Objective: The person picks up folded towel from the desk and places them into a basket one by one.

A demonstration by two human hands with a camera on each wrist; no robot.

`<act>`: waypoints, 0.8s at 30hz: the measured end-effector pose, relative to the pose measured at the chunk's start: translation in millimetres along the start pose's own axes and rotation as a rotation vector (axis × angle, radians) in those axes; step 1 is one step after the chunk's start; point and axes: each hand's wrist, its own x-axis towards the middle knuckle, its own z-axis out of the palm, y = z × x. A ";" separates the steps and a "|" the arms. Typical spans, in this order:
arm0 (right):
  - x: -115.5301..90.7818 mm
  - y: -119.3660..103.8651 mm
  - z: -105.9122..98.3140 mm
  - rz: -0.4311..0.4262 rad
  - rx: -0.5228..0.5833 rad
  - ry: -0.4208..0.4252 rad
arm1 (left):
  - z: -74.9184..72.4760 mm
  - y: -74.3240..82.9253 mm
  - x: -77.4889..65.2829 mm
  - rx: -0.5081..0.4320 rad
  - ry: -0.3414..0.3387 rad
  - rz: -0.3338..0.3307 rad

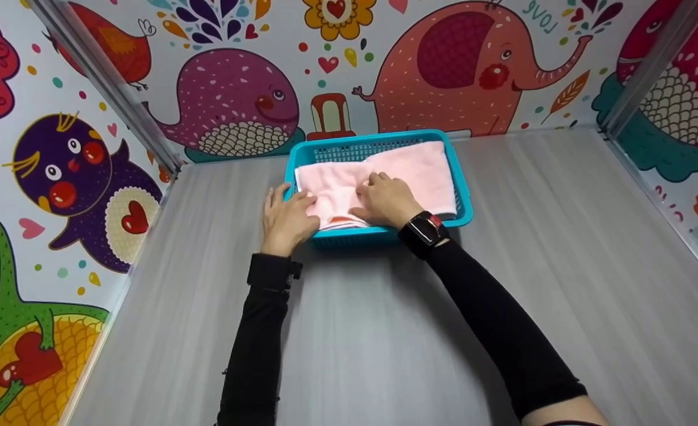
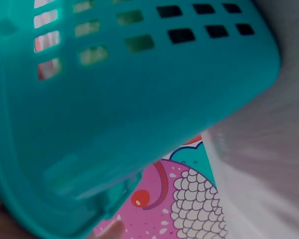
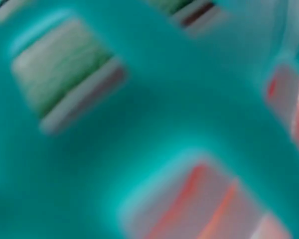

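In the head view, folded pink towels (image 1: 411, 171) lie inside a turquoise plastic basket (image 1: 464, 213). My left hand (image 1: 287, 222) is at the basket's left front corner, its outer fingers along the rim and its index finger and thumb spread toward the towel's near left edge. My right hand (image 1: 387, 201) is on top of the pink towels near the front middle, its fingers bent and thumb reaching left, with creased cloth at the fingertips. Through the basket's holes in the right wrist view, a blurred green layer (image 3: 65, 69) shows.
The basket stands on a grey wood-grain tabletop (image 1: 337, 331), near the back panel (image 1: 343, 65), which is printed with cartoon animals. A similar printed panel (image 1: 106, 219) rises on the left, and another (image 1: 680, 100) on the right. Metal posts (image 1: 112, 83) mark the corners.
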 end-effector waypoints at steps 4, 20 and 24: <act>1.7 0.6 0.9 0.000 0.002 -0.013 | 2.6 -3.2 0.4 -0.051 0.014 -0.004; -43.1 56.6 -20.8 -0.005 0.201 0.319 | -22.3 -23.6 -16.8 -0.116 0.147 0.147; -78.5 103.3 -31.9 0.087 0.209 0.354 | -33.2 -38.0 -24.9 -0.033 0.178 0.124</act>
